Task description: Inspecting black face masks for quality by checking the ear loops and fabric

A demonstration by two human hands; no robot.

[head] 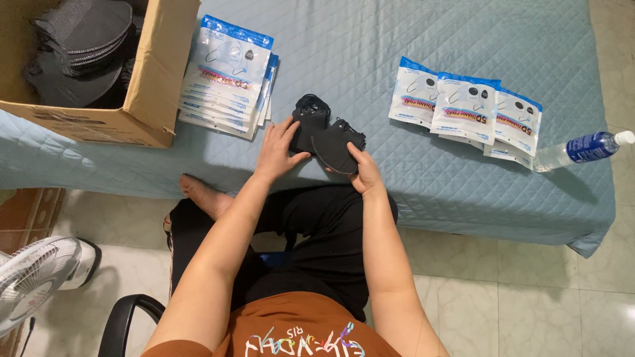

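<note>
My left hand (pixel 278 151) rests on a small stack of black face masks (pixel 308 122) lying on the blue quilted bed (pixel 370 53), thumb against its right side. My right hand (pixel 366 173) grips another bunch of black masks (pixel 337 145) just to the right, at the bed's front edge. The two bunches touch each other. A stack of flat white-and-blue mask pouches (pixel 228 76) lies to the left of my hands. Three filled pouches (pixel 466 109) overlap in a row to the right.
A brown cardboard box (pixel 155 79) with several black masks inside stands at the bed's left end. A plastic water bottle (pixel 585 148) lies on its side at the right edge. A white fan (pixel 33 274) and a black chair arm (pixel 126 314) are on the tiled floor.
</note>
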